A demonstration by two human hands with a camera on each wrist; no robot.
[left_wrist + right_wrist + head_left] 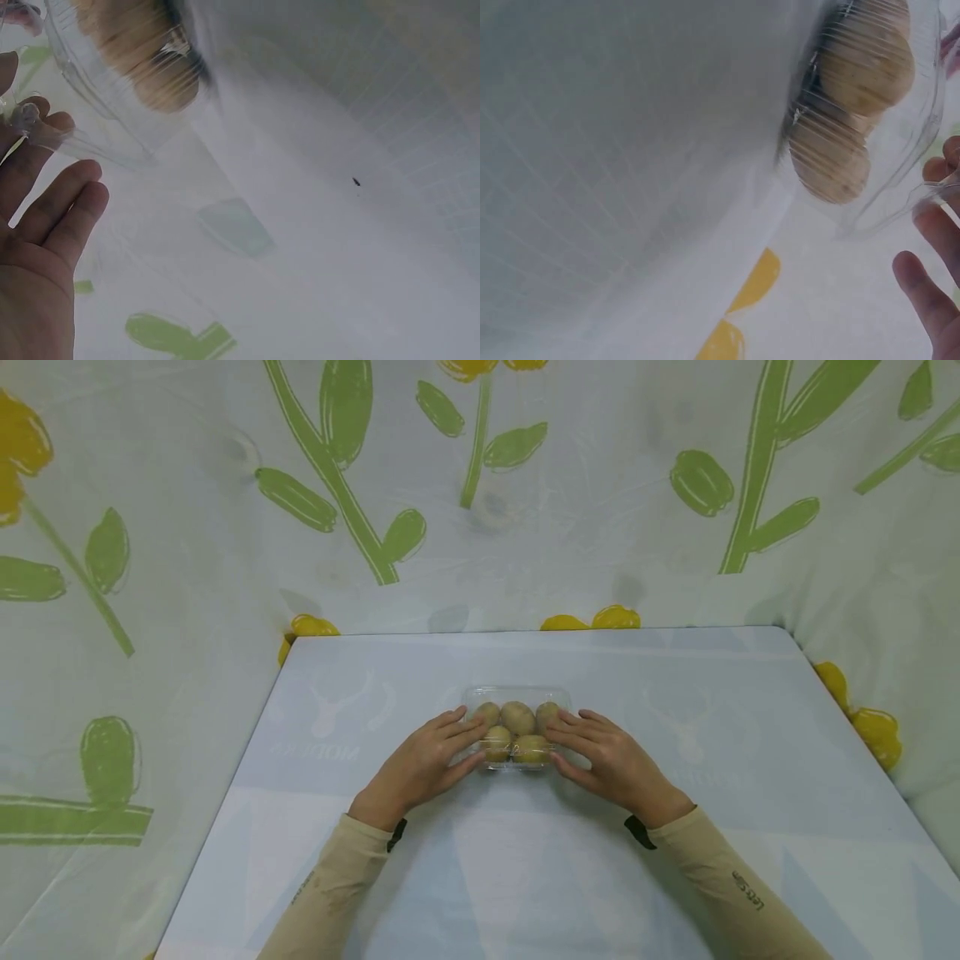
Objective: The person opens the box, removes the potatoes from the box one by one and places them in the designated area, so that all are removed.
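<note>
A clear plastic clamshell box (pixel 517 693) sits on the table with several potatoes (pixel 517 718) inside, round and yellowish-brown. My left hand (pixel 427 764) holds the box's left side, thumb low at the front corner and fingers over the upper edge. On the opposite side my right hand (pixel 611 764) grips it in a mirrored way. In the left wrist view, the thumb and nearest fingers meet at a thin corner of clear plastic (pixel 97 142), while the other fingers stretch out. Fingertips also touch the clear rim (pixel 900 214) in the right wrist view.
The pale table (pixel 480 877) has faint deer-head prints and light blue triangles. Behind it and at both sides hangs a white curtain (pixel 570 543) with green leaves and yellow flowers. Long beige sleeves (pixel 735 877) cover both forearms.
</note>
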